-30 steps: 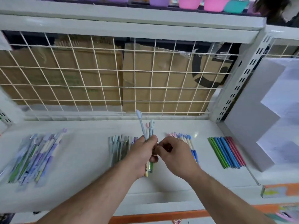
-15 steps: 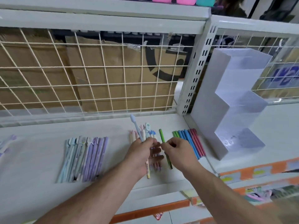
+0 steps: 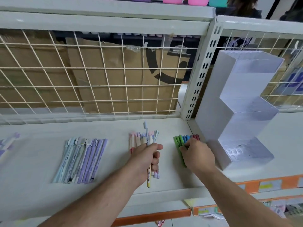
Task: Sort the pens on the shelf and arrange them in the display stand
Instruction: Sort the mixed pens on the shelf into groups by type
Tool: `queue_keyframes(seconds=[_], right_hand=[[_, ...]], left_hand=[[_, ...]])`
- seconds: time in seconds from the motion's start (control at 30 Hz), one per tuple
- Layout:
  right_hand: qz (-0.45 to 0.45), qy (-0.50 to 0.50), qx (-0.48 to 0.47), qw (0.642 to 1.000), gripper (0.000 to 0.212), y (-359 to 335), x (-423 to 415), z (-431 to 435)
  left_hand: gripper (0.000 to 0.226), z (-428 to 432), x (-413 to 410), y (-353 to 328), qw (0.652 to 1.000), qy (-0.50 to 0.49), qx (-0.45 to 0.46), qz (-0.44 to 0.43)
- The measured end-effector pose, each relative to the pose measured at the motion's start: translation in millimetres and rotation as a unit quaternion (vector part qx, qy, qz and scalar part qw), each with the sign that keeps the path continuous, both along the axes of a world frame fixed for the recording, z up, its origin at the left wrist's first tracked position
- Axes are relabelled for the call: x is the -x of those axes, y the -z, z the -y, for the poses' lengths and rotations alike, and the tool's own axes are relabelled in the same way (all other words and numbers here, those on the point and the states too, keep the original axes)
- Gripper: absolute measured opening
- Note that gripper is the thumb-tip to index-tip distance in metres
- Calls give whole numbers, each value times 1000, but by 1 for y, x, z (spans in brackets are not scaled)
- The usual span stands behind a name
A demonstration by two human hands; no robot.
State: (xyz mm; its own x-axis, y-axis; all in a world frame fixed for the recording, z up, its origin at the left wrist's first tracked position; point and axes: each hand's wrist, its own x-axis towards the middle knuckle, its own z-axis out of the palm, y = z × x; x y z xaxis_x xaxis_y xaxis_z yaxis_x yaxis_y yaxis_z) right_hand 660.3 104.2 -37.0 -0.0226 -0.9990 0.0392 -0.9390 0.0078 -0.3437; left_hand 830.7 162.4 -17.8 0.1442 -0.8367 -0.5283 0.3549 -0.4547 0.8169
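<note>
While the left hand (image 3: 146, 155) clasps a few pens (image 3: 148, 177) above the shelf (image 3: 32, 161), caps toward the grid (image 3: 98, 76), the right hand (image 3: 197, 153) bends its fingers onto the green, blue and red row (image 3: 177, 141) beside the stand (image 3: 237, 112); whether it pinches one cannot be told. Pastel pens (image 3: 82, 159) lie further left. Print on the held pens and the orange strip's (image 3: 249, 183) labels is too blurred to read.

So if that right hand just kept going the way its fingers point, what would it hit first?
The row of green, blue and red pens on the white shelf: the right hand seems to touch them already. Beyond lies bare shelf, then the wire mesh back, though depth is unclear.
</note>
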Motion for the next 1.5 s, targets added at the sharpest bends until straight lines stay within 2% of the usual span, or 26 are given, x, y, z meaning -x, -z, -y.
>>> queue_keyframes(seconds=[0.17, 0.23, 0.3, 0.37, 0.43, 0.67, 0.83, 0.97, 1.13, 1.27, 1.37, 1.5], right_hand=[[-11, -11, 17, 1000, 15, 0, -8, -3], [40, -19, 40, 998, 17, -5, -17, -8], [136, -44, 43, 989, 22, -12, -30, -15], [241, -66, 6, 968, 25, -21, -43, -22], [302, -78, -54, 949, 26, -30, -55, -31], [438, -93, -185, 875, 24, -47, -99, -62], [515, -110, -231, 818, 16, -54, -135, -76], [492, -128, -241, 826, 16, -53, -176, -89], [496, -66, -199, 842, 14, -40, -230, -89], [390, -65, -189, 899, 21, -22, -266, -88], [291, -94, -174, 936, 30, -12, -292, -91], [254, -101, -163, 948, 39, -9, -315, -96]], left_hand=[[17, -5, -8, -5, 1000, 3, 17, -12], [15, -7, -11, -6, 999, 7, 30, -18], [17, -9, -15, -5, 999, 6, 38, -29], [19, -12, -19, -6, 998, 11, 47, -33], [19, -16, -25, -7, 998, 21, 55, -35], [25, -35, -54, -13, 995, 45, 70, -63], [27, -52, -90, -14, 993, 59, 80, -67], [23, -68, -130, -14, 995, 37, 85, -42], [23, -85, -184, -2, 995, -55, 50, 63], [15, -102, -222, -1, 992, -63, 31, 108], [19, -113, -247, 0, 990, -56, 12, 128], [38, -121, -270, -2, 994, -66, -16, 87]])
